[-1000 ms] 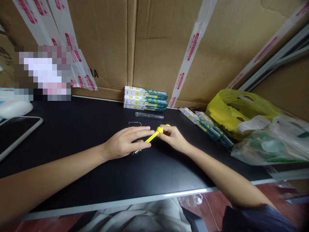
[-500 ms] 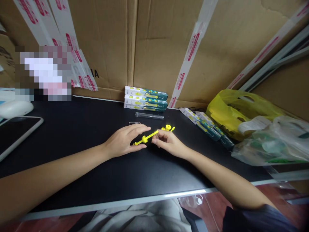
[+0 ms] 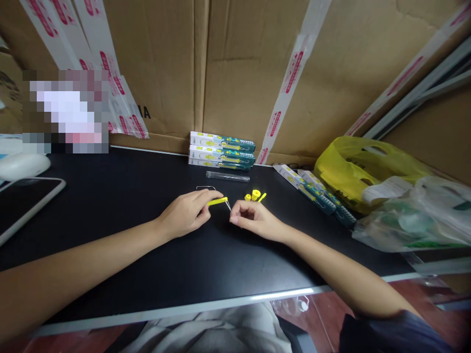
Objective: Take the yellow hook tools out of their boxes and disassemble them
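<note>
My left hand (image 3: 187, 211) is closed on a slim yellow plastic rod (image 3: 218, 201), whose free end points right. Close to that end, a thin shiny metal wire (image 3: 228, 205) slants down to my right hand (image 3: 259, 220), pinched between thumb and fingertips. The wire's upper end meets or nearly meets the rod; whether it is hooked through, I cannot tell. Just behind my right hand lie small yellow plastic parts: a flared cap (image 3: 256, 194), a smaller round piece (image 3: 248, 197) and a short stick (image 3: 262, 197). A bent metal wire (image 3: 205, 187) rests behind my left hand.
Farther back on the black table (image 3: 147, 274) lies a clear plastic tube (image 3: 228, 176), in front of stacked printed boxes (image 3: 222, 151). To the right are more boxes (image 3: 312, 193), a yellow bag (image 3: 338, 162) and a clear bag (image 3: 415, 215). A tablet-like device (image 3: 29, 201) lies left.
The yellow rod has been turned and now sits in my left hand's closed fingers, out of my right hand. My right fingertips now hold the metal wire at the rod's end.
</note>
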Demonstrator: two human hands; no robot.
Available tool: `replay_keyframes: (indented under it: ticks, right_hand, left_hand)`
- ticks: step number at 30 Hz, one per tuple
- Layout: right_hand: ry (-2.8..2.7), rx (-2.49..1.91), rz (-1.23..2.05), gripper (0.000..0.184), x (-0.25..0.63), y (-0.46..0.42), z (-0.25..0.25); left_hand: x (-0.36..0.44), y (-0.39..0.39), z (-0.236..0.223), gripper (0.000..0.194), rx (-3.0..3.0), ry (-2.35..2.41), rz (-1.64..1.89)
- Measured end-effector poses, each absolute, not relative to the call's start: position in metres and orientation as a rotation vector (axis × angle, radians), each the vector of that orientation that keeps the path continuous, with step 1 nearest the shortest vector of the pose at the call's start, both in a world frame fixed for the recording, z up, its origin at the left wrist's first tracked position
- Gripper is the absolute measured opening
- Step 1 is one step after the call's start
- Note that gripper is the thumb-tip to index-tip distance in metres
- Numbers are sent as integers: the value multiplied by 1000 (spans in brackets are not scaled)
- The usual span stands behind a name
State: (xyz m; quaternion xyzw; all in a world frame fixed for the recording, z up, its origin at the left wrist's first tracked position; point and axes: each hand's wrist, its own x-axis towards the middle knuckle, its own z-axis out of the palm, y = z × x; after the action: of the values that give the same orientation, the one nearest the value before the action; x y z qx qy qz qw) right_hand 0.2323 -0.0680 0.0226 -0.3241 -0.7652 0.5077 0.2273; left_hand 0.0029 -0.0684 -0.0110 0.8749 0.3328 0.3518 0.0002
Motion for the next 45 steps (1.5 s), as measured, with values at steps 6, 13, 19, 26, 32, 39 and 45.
replay_keyframes:
  ticks: [6, 13, 19, 26, 32, 39, 45]
  right_hand:
    - [-2142, -821, 1434, 25, 231, -73, 17]
    - [-2148, -851, 1307, 23, 229, -72, 5]
    - [-2169, -836, 1182, 31, 222, -77, 0]
    - [-2162, -760, 1178, 28, 217, -84, 3]
    - [-2096, -806, 1240, 32, 219, -81, 6]
    - [-2017, -879, 1351, 29, 223, -81, 8]
    - [-2057, -859, 1404, 31, 223, -78, 7]
  left_hand:
    - [4, -71, -11, 23, 2881, 1138, 1018]
    - [6, -76, -13, 39, 3101, 983, 967]
    - [10, -81, -11, 50, 3241, 916, 930]
    - [13, -84, -8, 53, 3287, 942, 864]
    - [12, -81, -8, 45, 3236, 894, 925]
    - [9, -77, -12, 47, 3140, 769, 799]
    - [10, -75, -13, 41, 3098, 789, 636]
